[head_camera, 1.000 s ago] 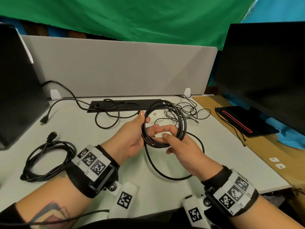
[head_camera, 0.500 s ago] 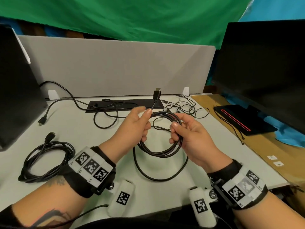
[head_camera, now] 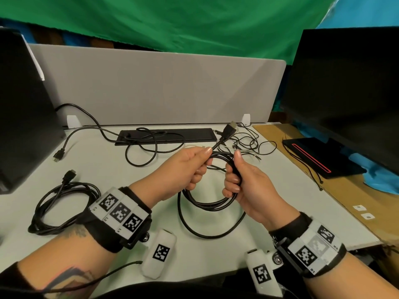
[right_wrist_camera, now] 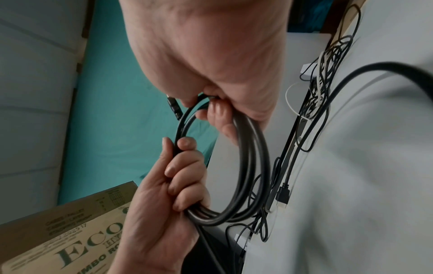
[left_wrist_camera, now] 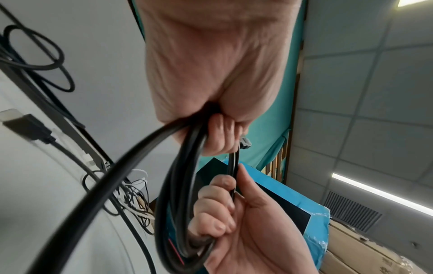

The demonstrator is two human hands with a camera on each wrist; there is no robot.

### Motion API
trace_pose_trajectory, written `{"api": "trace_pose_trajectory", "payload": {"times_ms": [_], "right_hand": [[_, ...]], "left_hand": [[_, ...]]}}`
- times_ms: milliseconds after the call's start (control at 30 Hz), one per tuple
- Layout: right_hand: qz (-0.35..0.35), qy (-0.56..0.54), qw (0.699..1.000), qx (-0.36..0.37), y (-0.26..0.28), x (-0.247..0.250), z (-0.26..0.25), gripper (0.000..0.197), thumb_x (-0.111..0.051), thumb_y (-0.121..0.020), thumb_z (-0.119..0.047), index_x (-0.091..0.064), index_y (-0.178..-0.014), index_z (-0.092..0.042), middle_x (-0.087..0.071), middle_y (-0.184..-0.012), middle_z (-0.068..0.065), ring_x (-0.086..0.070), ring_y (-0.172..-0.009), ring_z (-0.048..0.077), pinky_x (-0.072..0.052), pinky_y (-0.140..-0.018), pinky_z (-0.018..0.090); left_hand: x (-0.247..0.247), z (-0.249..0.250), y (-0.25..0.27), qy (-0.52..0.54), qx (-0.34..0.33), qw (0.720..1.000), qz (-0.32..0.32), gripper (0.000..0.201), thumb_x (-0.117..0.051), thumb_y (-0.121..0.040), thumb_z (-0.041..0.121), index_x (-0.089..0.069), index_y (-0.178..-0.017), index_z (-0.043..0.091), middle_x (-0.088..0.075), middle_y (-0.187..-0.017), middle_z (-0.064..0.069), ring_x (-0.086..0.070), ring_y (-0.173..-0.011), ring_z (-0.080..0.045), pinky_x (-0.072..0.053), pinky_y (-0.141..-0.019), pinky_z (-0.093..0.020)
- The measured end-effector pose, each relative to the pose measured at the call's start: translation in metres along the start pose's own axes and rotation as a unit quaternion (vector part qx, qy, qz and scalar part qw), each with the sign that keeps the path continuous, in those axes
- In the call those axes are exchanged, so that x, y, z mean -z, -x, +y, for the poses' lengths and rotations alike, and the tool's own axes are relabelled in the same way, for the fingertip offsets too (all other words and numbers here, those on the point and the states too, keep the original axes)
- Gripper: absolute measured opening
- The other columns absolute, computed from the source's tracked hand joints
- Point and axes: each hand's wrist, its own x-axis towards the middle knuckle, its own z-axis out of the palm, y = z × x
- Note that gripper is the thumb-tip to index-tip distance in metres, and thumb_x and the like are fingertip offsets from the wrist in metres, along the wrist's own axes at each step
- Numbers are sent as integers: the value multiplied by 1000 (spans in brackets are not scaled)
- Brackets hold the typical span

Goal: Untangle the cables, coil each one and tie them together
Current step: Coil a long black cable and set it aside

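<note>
Holding one black coiled cable (head_camera: 212, 203) above the table (head_camera: 103, 165): left hand (head_camera: 183, 169) with fingers (head_camera: 198, 175) curled round the coil's left side, right hand (head_camera: 248, 182) with fingers clamped on its right side. Its plug (head_camera: 230, 129) sticks up past the left thumb; one loose loop (head_camera: 194, 227) hangs to the table. A second coiled cable (head_camera: 62, 206) lies well to the left. Thin tangled wires (head_camera: 248, 143) lie behind the hands, their ends hard to make out. Cardboard box (right_wrist_camera: 70, 241), right wrist view: print reads "ECO", the rest cut off or blurred.
</note>
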Motion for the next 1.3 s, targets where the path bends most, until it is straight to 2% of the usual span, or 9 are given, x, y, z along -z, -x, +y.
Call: {"api": "trace_pose_trajectory", "payload": {"times_ms": [200, 333, 500, 600, 733, 867, 967, 1067, 1300], "right_hand": [[10, -57, 998, -26, -5, 2, -2, 36, -53, -99, -45, -47, -77, -18, -26, -67, -1, -23, -56, 14, -32, -59, 29], [0, -68, 996, -64, -6, 6, -4, 32, -47, -102, -40, -50, -79, -17, -39, -69, -1, -34, -61, 14, -35, -65, 30], [25, 85, 996, 14, -5, 13, -16, 40, -65, -89, -37, -71, -116, -8, -61, -101, 5, -55, -89, 18, -41, -84, 37], [27, 117, 991, 58, -4, 14, -22, 57, -70, -75, -53, -72, -115, -14, -58, -91, -3, -51, -89, 16, -40, -85, 37], [8, 144, 984, 105, -2, 10, -18, 37, -65, -87, -46, -71, -114, -22, -51, -74, -5, -49, -83, 19, -41, -83, 39], [-3, 132, 983, 130, 0, 4, -15, 23, -51, -103, -25, -67, -110, -10, -58, -73, 4, -56, -83, 28, -44, -88, 56], [8, 128, 980, 154, -1, 4, -16, 24, -48, -104, -22, -66, -111, -6, -61, -76, 6, -65, -80, 19, -48, -92, 46], [16, 145, 976, 159, -1, 5, -15, 24, -49, -104, -25, -66, -110, -10, -64, -77, 3, -66, -82, 13, -46, -87, 38], [-29, 153, 971, 182, -1, -2, -10, 33, -48, -103, -24, -66, -113, 3, -74, -98, 2, -65, -106, 17, -46, -91, 43]], "left_hand": [[-5, 0, 4, 92, 3, 995, -39, 44, -42, -96, 56, -63, -106, 18, -34, -60, 6, -25, -47, -7, -29, -42, -17], [-10, -1, 5, 94, 21, 995, -23, 33, -42, -99, 53, -60, -77, 37, -31, -58, 6, -22, -44, -7, -25, -39, -17], [-9, -6, 5, -34, 36, 998, -32, 12, -50, -103, 40, -50, -96, 30, -36, -58, 7, -25, -46, -9, -23, -42, -17], [-12, -10, 7, -79, 21, 994, -72, 10, -54, -102, 34, -50, -107, 26, -42, -58, 7, -28, -48, -11, -25, -43, -19], [-16, -12, 9, -99, 10, 989, -105, 14, -59, -101, 28, -51, -111, 24, -42, -58, 6, -29, -53, -15, -26, -44, -20], [-14, -9, 9, -20, 59, 989, -134, 14, -54, -102, 37, -52, -109, 26, -35, -65, 9, -27, -54, -8, -27, -49, -16], [-6, -6, 8, 162, 132, 961, -179, 28, -52, -100, 32, -51, -127, 24, -41, -77, 3, -32, -62, -9, -33, -60, -21], [0, -7, 9, 169, 121, 956, -209, 31, -48, -102, 20, -51, -132, 18, -47, -83, 1, -44, -67, -9, -47, -66, -25], [-9, -16, 2, 17, 78, 996, -46, 22, -48, -104, 7, -56, -123, 14, -44, -78, 2, -34, -53, -7, -40, -53, -22]]}}
